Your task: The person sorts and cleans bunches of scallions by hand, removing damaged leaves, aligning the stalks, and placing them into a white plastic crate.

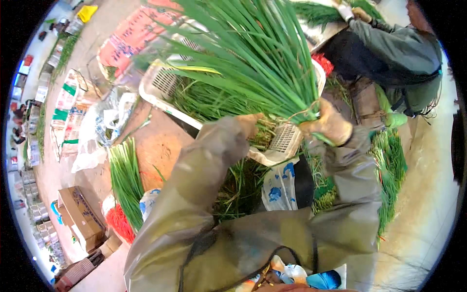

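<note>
My right hand, in a tan glove, is shut around the base of a large bunch of long green leafy stalks, which fan out up and to the left. A thin brown strand crosses the stalks near that hand. My left hand, also gloved, is partly hidden by its sleeve; it reaches into a white plastic basket at the cut ends of more greens lying there. Whether its fingers hold anything cannot be told.
A bundle of green stalks and red ties lie at the left, near a cardboard box. More bundles lie at the right. A co-worker sits at the upper right, hands on greens. A plastic bag lies left of the basket.
</note>
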{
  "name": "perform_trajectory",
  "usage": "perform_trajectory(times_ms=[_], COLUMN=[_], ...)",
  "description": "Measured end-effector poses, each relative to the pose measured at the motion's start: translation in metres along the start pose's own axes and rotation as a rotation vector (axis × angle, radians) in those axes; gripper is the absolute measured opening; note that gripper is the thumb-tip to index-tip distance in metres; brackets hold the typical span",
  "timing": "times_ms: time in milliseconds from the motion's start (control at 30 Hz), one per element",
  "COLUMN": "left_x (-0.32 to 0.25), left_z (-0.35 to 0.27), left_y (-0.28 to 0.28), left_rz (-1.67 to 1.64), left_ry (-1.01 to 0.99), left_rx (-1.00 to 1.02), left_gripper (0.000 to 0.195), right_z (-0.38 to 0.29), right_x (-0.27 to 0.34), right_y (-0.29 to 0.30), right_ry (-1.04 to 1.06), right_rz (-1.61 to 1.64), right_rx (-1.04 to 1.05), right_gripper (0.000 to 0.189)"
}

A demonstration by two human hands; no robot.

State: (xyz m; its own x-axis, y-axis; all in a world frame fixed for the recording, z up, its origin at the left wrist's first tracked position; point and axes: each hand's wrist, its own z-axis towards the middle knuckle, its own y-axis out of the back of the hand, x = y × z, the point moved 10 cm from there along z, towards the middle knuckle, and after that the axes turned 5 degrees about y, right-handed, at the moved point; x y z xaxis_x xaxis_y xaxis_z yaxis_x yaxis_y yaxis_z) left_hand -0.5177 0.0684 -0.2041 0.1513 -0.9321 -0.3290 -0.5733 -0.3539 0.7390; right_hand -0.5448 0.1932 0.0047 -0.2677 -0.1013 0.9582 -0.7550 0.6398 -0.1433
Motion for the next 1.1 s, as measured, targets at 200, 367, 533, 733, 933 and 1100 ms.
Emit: perform_trajectory(times_ms=[200, 367, 533, 733, 933, 1100], left_x=[-0.055, -0.164, -0.189, -0.040, -0.030, 0.003], left_z=[-0.193, -0.390, -0.422, -0.400, -0.427, -0.411], left_y=[0.023, 0.129, 0.174, 0.017, -0.136, -0.095], left_rz=[-0.021, 0.082, 0.636, -0.518, -1.478, -1.556], left_ry=[-0.430, -1.060, -0.722, -0.369, -0.279, -0.251], left_rx=[-0.123, -0.617, -0.756, 0.505, 0.654, 0.237], left_gripper=[0.040, 0.051, 0.088, 0.111, 0.077, 0.059], right_z=[-0.001, -0.025, -0.096, -0.155, -0.131, -0.139], right_x=[-0.029, -0.018, -0.021, -0.040, -0.068, 0.034], right_y=[-0.049, -0.144, -0.236, -0.270, -0.263, -0.277], right_ry=[0.171, 0.326, 0.211, 0.023, 0.166, 0.904], right_rz=[0.020, 0.142, -0.058, -0.216, -1.048, -1.544], right_rx=[-0.069, 0.196, 0.639, 0.918, 0.802, 0.021], right_gripper=[0.046, 0.069, 0.069, 0.069, 0.076, 0.082])
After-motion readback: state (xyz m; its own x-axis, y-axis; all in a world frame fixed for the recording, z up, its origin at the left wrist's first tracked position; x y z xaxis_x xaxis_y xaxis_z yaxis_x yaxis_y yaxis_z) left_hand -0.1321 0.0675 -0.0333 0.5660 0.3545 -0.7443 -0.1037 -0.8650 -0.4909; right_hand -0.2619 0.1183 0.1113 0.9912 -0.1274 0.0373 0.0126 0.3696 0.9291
